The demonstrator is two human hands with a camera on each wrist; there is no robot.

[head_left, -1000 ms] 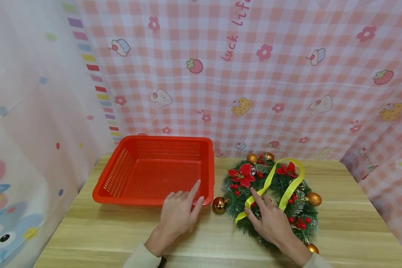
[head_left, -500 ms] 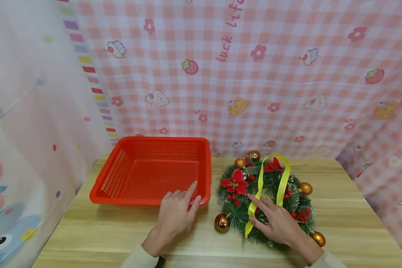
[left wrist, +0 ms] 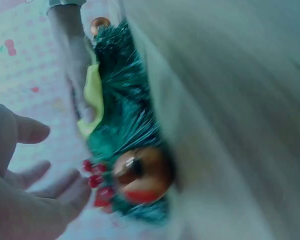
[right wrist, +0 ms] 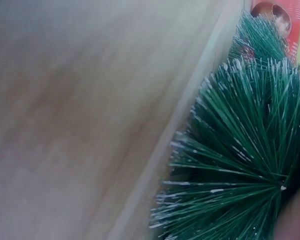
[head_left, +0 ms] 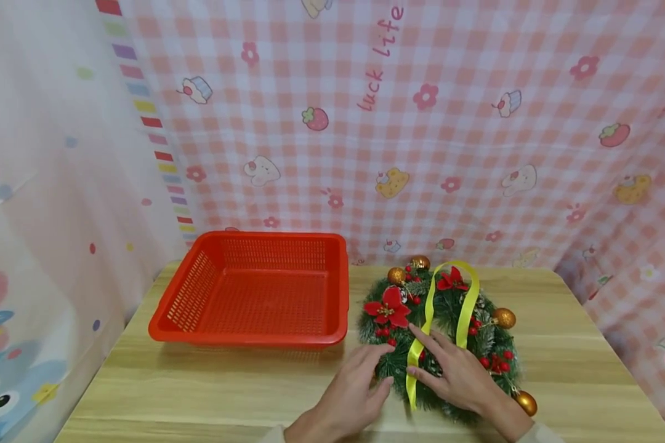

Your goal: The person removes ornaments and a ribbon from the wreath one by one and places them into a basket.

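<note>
A green wreath (head_left: 390,360) lies on the table, trimmed with red poinsettias (head_left: 388,309), berries and golden balls (head_left: 503,318). A yellow ribbon (head_left: 467,317) loops up from it, and its loose end hangs over the near side. My right hand (head_left: 465,375) rests on the wreath's near part, index finger and thumb stretched out at the ribbon; its other fingers are partly hidden. At the wreath's left edge is my left hand (head_left: 354,391), fingers spread and slightly bent. The left wrist view shows this hand (left wrist: 30,190) beside a shiny ball (left wrist: 142,175) and red berries.
A red plastic basket (head_left: 249,339) with slotted walls stands left of the wreath, nothing inside it. Behind the wooden table (head_left: 199,394) hangs a pink checked cloth (head_left: 332,154). A pale printed curtain (head_left: 77,184) hangs at the left.
My left hand has moved right from the basket's front rim to the wreath. Earlier, the wreath turned slightly and its left ball came nearer to me. My right hand has stayed on it.
</note>
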